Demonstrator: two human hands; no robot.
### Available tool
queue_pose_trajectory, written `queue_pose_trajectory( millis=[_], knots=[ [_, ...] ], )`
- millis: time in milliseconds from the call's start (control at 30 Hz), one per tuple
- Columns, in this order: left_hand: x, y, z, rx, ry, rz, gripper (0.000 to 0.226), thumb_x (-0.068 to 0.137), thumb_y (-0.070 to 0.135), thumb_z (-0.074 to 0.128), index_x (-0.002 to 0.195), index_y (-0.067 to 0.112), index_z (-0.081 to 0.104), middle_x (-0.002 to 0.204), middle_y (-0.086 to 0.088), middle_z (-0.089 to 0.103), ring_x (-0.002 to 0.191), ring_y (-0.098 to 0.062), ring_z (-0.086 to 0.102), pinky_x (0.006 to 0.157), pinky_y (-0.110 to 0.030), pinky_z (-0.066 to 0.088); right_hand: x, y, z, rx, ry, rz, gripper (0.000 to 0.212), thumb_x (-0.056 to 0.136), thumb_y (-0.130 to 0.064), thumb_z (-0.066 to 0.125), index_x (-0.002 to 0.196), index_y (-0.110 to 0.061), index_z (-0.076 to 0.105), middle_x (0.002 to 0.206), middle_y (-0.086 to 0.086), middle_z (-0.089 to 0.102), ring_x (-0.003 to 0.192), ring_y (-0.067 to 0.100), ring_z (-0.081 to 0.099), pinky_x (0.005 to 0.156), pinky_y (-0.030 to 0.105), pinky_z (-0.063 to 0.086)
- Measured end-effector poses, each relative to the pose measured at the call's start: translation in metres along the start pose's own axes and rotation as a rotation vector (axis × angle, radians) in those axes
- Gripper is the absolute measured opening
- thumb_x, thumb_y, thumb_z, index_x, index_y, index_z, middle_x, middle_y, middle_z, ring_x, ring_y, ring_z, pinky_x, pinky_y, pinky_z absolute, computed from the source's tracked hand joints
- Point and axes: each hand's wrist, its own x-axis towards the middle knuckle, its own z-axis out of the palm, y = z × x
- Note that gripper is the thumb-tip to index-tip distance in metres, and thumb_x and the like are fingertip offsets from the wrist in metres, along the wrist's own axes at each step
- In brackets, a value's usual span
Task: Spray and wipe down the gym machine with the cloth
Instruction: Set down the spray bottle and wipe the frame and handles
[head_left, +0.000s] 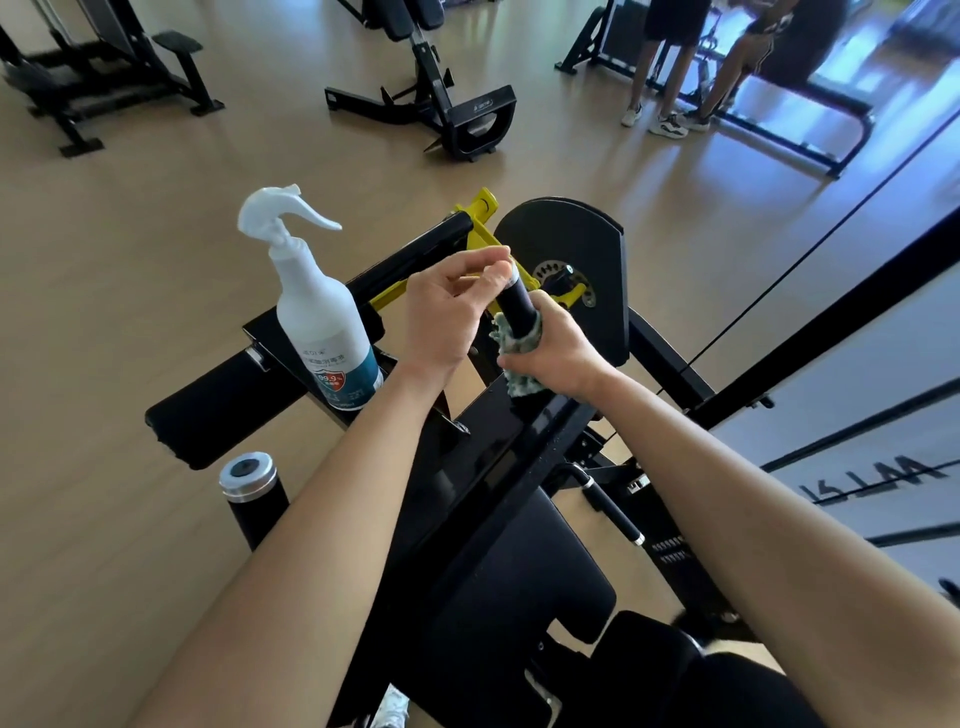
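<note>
Cloth: a green, nubby cloth (519, 382) sits just right of frame centre, wrapped round the lower part of the upright black handle (517, 301), with a loose tail hanging below the fist.
Right hand: the right hand (556, 353) is clenched round the cloth and, through it, the handle.
Left hand: the left hand (447, 317) has its fingertips pinched on the handle's silver end cap, apparently to steady it.
Handling, cloth: it looks soft, light and floppy. It is best bunched in the palm, as the loose tail could snag on the yellow lever (485, 208) just behind.
Handling, handle: it is rigid, and its grip looks rubbery, so a wrapped twisting stroke should suit it.
Spray bottle: a white spray bottle (317, 312) stands upright left of centre on a black pad (218, 400), close beside the left forearm. It looks top-heavy and a swinging elbow could topple it. It is best taken by the neck under the trigger.
Gym machine: the black disc guard (566, 249) is behind the hands and the seat pad (498, 587) is below them.
Second handle: the second handle (249, 478), also silver-capped, is at lower left.
Cable: a thin cable (779, 280) runs diagonally at the right.
Surroundings: there are other machines (104, 67) at upper left and a bench (441, 93) at top centre. People's legs (670, 62) are at upper right, well apart from the work.
</note>
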Motion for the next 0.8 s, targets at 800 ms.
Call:
queue_pose_trajectory(
  millis=[800],
  knots=[
    [-0.001, -0.005, 0.0, 0.338, 0.113, 0.379, 0.015, 0.088, 0.021, 0.082, 0.097, 0.009, 0.082, 0.096, 0.0, 0.075, 0.088, -0.013, 0.074, 0.079, -0.025, 0.061, 0.024, -0.043, 0.005, 0.061, 0.194, -0.109, 0.014, 0.077, -0.011, 0.068, 0.089, -0.005, 0.066, 0.081, 0.007, 0.071, 0.074, 0.019, 0.066, 0.069, 0.043, 0.059]
  ],
)
